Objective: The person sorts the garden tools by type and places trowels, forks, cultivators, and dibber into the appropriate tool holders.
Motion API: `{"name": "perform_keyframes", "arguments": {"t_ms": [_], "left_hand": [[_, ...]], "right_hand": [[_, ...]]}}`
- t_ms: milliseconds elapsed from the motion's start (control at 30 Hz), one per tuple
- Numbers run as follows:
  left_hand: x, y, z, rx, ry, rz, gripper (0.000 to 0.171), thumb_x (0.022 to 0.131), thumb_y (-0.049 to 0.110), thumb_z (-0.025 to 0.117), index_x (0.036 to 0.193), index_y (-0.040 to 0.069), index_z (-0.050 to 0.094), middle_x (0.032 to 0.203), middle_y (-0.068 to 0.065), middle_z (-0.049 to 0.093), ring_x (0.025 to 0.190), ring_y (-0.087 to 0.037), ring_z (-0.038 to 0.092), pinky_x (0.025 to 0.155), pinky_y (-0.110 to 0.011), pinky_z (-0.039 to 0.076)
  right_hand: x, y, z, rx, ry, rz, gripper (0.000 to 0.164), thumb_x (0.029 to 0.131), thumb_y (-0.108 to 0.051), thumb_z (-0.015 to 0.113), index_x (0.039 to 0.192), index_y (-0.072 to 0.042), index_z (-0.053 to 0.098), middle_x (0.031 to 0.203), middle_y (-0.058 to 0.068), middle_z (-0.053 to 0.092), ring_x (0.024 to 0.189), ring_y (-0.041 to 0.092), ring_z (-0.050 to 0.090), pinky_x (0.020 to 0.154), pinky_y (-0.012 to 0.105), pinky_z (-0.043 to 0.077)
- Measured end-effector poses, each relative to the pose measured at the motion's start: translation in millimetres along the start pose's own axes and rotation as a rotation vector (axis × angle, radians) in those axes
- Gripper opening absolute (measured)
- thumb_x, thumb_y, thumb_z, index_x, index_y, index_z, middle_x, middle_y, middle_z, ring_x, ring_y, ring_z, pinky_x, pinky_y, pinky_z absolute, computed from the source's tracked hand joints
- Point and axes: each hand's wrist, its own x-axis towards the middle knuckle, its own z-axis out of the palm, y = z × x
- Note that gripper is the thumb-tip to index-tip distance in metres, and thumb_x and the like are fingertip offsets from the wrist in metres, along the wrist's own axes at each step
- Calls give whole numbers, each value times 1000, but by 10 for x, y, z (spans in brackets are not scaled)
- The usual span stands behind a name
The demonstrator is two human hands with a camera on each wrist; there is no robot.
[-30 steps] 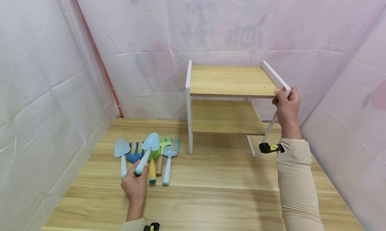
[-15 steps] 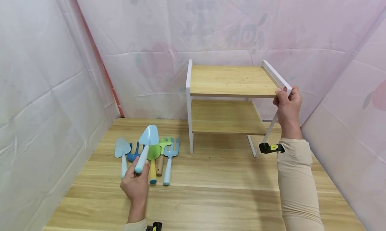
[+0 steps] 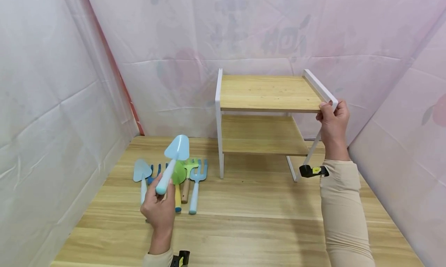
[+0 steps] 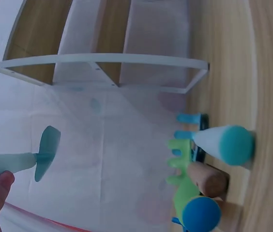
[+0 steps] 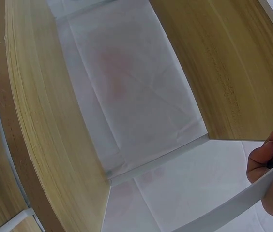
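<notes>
The trowel [image 3: 170, 170] has a glossy light-blue blade, rounded-triangular, and a paler handle w/ turquoise end. It is in the air, tilted, blade up & away from the person, above the table [image 3: 244, 224] and over the row of other tools. L hand [image 3: 159, 209] pinches its handle btw thumb and fingers. The shelf [image 3: 266, 92] is upright on the table: 2 wood-grain boards, white frame. R hand [image 3: 332, 123] is clamped on the frame at the front R corner, near the upper board.

In the row, from L to R: a 2nd trowel [image 3: 141, 170], dark-blue fork [image 3: 151, 180] (partly hidden), green shovel [image 3: 179, 174], green rake [image 3: 190, 165], light-blue fork [image 3: 198, 176].

Compared w/ 1 s ago, the held trowel is higher and its blade a bit more to the R; L hand has also gone up slightly. R hand & shelf are in approx. the same place.

The backdrop cloth [image 3: 244, 26] bears big, faint grey characters, too pale to read. The yellow label [image 3: 316, 170] at the R wrist is too small to read.
</notes>
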Motion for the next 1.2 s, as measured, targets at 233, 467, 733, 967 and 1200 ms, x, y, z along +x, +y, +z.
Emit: {"name": "perform_keyframes", "arguments": {"t_ms": [233,467,733,967,1200], "left_hand": [[-40,-141,72,-126,-43,-154,28,72,-16,68,98,-16,60,93,-24,65,81,-2,61,64,-13,48],[-3,-60,133,-310,-13,-310,26,75,-12,66,99,-14,56,97,-16,60,88,-19,60,67,-20,50],[49,34,283,-347,56,-242,26,74,-13,67,98,-14,55,97,-15,59,87,-22,58,70,-22,49],[129,251,359,-382,74,-187,24,71,-18,64,92,-19,52,91,-19,58,81,-17,56,68,-21,47],[219,323,463,-411,86,-94,23,70,-14,66,89,-16,52,88,-20,59,77,-15,56,66,-21,47]], "right_hand": [[3,6,-3,7,6,-5,15,84,5,54,76,-5,47,64,7,46,51,12,46,48,18,41],[0,16,4,20,3,9,15,84,7,54,76,-4,47,65,7,47,52,13,47,47,18,41],[6,18,-7,12,3,0,14,84,6,54,76,-4,48,66,8,47,50,13,47,47,18,42],[4,20,-23,8,2,0,14,84,6,54,76,-4,48,65,8,48,49,12,47,47,18,42],[14,25,-31,16,0,-12,14,84,6,55,76,-4,48,64,8,49,49,12,48,47,18,42]]}}
